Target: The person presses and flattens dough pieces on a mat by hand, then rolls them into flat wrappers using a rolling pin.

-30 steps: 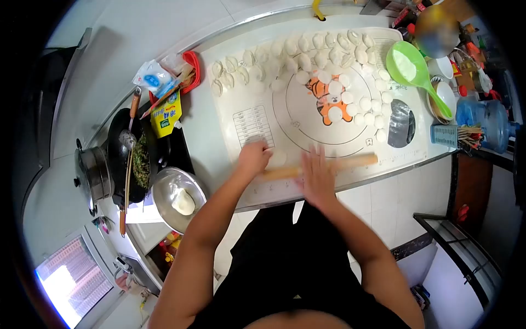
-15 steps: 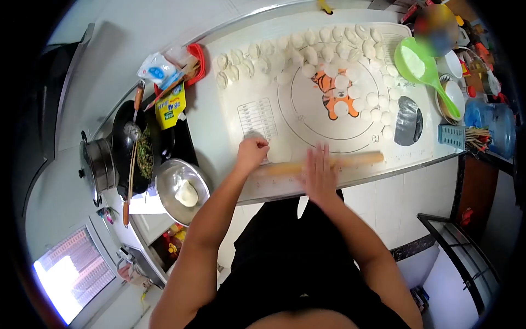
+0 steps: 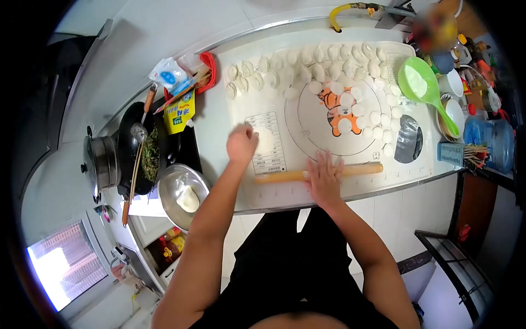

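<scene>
My left hand point(image 3: 243, 145) is closed in a pinch at the left edge of a thin, round dough wrapper point(image 3: 265, 141), which lies over the printed table of the mat. Below it, a wooden rolling pin point(image 3: 359, 169) lies along the near side of the white mat point(image 3: 307, 143). My right hand point(image 3: 324, 179) rests flat on the pin's middle, fingers stretched and slightly spread. Small pale dough discs point(image 3: 377, 133) are scattered around the orange tiger print. Rows of folded dumplings point(image 3: 334, 70) line the mat's far side.
To the left, a steel bowl point(image 3: 170, 190) holds a dough lump point(image 3: 188, 200); beyond it sits a wok point(image 3: 127, 123) with chopped greens. A green strainer point(image 3: 409, 74) with white powder and a blue chopstick basket point(image 3: 450, 153) stand on the right. A red basket point(image 3: 207, 58) is at the back left.
My left hand has moved away from the rolling pin, toward the far side, with the wrapper. My right hand, blurred before, is now sharp on the pin. The camera view has shifted slightly.
</scene>
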A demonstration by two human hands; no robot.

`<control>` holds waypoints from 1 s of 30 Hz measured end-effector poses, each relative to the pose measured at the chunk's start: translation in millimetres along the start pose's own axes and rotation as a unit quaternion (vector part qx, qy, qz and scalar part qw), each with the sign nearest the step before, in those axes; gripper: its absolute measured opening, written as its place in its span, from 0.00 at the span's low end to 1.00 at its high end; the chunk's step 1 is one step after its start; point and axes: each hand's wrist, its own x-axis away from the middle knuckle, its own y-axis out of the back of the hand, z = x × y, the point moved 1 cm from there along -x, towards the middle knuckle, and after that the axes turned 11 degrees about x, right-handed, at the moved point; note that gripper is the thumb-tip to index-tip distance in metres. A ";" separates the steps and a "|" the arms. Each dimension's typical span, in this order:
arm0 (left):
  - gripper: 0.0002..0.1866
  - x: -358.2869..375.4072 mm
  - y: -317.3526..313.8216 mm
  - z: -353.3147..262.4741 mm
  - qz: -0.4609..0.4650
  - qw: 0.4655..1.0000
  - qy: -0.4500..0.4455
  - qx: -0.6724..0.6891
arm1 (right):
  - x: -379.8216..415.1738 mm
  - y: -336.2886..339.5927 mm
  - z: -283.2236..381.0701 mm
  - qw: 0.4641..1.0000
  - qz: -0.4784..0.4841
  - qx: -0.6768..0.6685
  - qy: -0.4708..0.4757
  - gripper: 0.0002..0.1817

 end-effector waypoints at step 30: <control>0.08 7.2 -67.4 -74.2 0.335 0.929 -0.146 0.053 | 8.2 34.1 -23.7 0.992 0.108 0.053 -0.025 0.48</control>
